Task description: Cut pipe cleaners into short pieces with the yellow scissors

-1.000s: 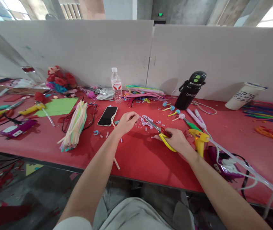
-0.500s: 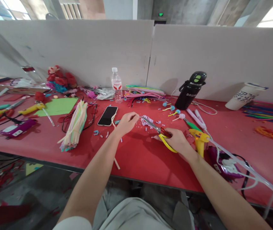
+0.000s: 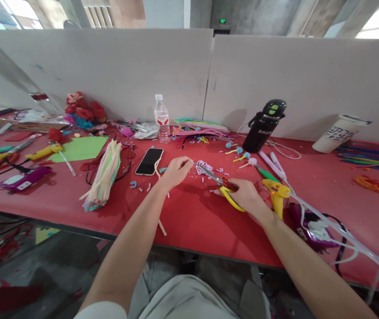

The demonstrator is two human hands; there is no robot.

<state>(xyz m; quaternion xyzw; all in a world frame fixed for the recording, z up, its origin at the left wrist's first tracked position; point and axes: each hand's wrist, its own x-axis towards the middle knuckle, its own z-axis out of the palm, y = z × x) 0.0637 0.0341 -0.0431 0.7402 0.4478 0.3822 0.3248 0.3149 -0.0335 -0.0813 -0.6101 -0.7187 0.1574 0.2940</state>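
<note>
My right hand point(image 3: 246, 195) grips a pair of scissors point(image 3: 211, 174) with yellow and red handles. Their blades point left toward my left hand point(image 3: 178, 172), whose thumb and fingertips are pinched together. What sits in that pinch is too small to name. Short lilac snippets point(image 3: 204, 167) lie in a pile just beyond the blades, with more scattered around. A pale pipe cleaner point(image 3: 162, 227) lies under my left forearm, partly hidden by it. A black phone point(image 3: 150, 161) lies left of my left hand.
A bundle of pale pipe cleaners point(image 3: 104, 177) lies to the left. A yellow glue gun point(image 3: 276, 193) stands close to my right forearm, with cords beside it. Small pompom-topped stems point(image 3: 250, 162), a black bottle point(image 3: 264, 126) and a water bottle point(image 3: 162, 119) are farther back.
</note>
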